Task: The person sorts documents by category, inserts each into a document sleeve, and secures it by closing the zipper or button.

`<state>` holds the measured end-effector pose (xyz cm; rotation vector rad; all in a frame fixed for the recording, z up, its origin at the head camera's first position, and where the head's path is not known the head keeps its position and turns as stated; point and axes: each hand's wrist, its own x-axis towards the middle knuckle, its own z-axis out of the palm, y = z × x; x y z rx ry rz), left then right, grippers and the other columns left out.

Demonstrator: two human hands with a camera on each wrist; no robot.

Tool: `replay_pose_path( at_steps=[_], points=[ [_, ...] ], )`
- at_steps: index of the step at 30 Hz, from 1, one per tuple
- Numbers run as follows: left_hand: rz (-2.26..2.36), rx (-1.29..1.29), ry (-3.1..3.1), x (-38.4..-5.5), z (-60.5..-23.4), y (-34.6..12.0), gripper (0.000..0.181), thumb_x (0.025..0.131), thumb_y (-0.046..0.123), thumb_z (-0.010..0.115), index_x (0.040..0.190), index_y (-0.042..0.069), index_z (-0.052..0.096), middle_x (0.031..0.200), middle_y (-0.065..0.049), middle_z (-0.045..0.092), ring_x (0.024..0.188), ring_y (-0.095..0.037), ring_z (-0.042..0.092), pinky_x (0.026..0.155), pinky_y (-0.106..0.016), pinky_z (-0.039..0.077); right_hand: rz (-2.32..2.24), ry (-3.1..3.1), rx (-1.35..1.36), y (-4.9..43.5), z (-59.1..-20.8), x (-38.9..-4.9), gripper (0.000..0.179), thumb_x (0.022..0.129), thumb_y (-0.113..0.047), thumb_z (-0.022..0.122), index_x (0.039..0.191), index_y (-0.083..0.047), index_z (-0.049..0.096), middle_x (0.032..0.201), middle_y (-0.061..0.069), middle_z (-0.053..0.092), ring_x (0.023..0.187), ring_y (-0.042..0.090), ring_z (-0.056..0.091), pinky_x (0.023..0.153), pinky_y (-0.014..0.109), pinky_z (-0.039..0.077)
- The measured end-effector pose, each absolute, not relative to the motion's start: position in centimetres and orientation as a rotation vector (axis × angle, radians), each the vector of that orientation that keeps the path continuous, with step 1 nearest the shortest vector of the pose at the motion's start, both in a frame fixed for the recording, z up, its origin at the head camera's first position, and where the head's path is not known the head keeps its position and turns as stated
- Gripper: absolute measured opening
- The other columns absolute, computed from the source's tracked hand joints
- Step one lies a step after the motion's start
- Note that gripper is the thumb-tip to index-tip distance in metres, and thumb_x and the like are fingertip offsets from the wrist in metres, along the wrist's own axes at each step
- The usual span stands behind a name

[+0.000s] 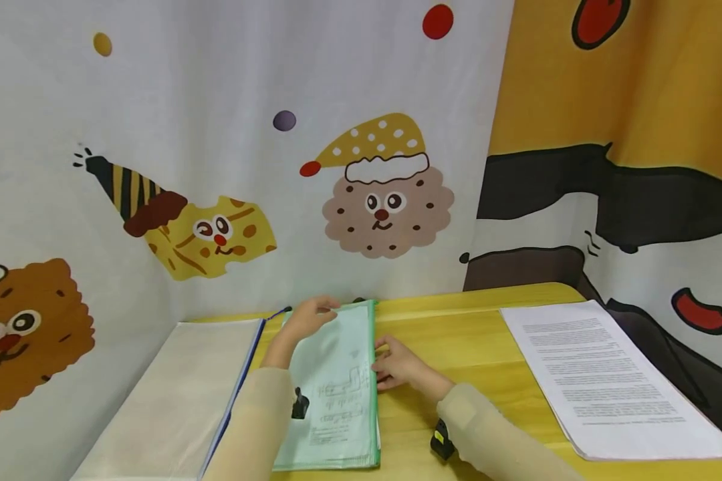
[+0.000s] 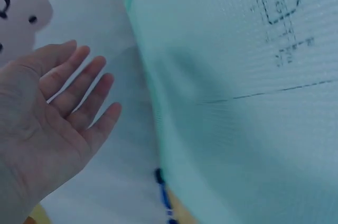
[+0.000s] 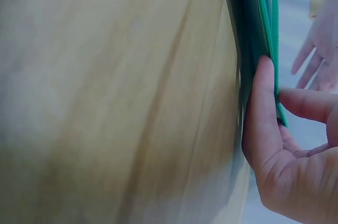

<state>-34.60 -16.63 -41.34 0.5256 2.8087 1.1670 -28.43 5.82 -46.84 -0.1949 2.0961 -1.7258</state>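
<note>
A translucent green zip folder (image 1: 337,354) with printed sheets showing through lies on the table in the head view. My right hand (image 1: 403,366) is at its right side. In the right wrist view, the thumb and fingers (image 3: 262,102) pinch the folder's edge by the green zipper (image 3: 275,39). Over the folder's far left corner is my left hand (image 1: 309,317). Its fingers (image 2: 90,97) are spread loosely beside the folder's edge in the left wrist view, with nothing in them.
Left of the green folder lies a pale folder (image 1: 174,394) with a blue zipper (image 1: 234,397). A stack of printed paper (image 1: 608,381) rests at the right of the yellow wooden table (image 1: 457,334). A cartoon-printed curtain (image 1: 247,80) hangs behind.
</note>
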Motion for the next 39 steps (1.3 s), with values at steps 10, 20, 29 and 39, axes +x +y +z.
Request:
replay_pose_path(
  at_steps=[10,20,29,39],
  points=[
    [1.370,0.341,2.798,-35.8,-44.8,-19.0,0.031,0.096,0.013,0.054,0.123,-0.001,0.057,0.125,-0.018,0.058,0.116,-0.035,0.053,0.096,-0.049,0.044,-1.726,2.100,-0.210,5.6,-46.9,-28.4,0.038,0.089,0.002,0.057,0.121,-0.005,0.038,0.089,0.015,0.056,0.065,0.021,0.058,0.057,0.035,0.057],
    [1.322,0.434,2.804,-38.7,-44.6,-17.0,0.035,0.096,0.015,0.055,0.129,0.005,0.055,0.134,-0.013,0.053,0.126,-0.034,0.046,0.102,-0.050,0.039,-1.715,2.137,-0.244,5.4,-46.4,-28.6,0.035,0.088,0.005,0.055,0.117,-0.006,0.039,0.091,0.016,0.056,0.065,0.020,0.059,0.056,0.034,0.056],
    [1.215,0.576,2.778,-40.8,-45.1,-15.0,0.033,0.097,0.015,0.051,0.128,0.005,0.056,0.131,-0.013,0.056,0.126,-0.033,0.046,0.103,-0.049,0.038,-1.698,2.157,-0.248,5.4,-46.6,-28.3,0.034,0.088,0.005,0.055,0.118,-0.006,0.041,0.091,0.016,0.054,0.064,0.021,0.059,0.054,0.034,0.056],
    [1.262,0.458,2.862,-41.5,-44.9,-14.1,0.022,0.093,0.014,0.058,0.113,0.007,0.065,0.116,-0.010,0.064,0.112,-0.028,0.056,0.097,-0.044,0.044,-1.673,2.166,-0.196,5.5,-46.2,-29.3,0.032,0.086,0.001,0.060,0.113,-0.002,0.045,0.087,0.013,0.056,0.065,0.019,0.058,0.056,0.033,0.056]
  ],
)
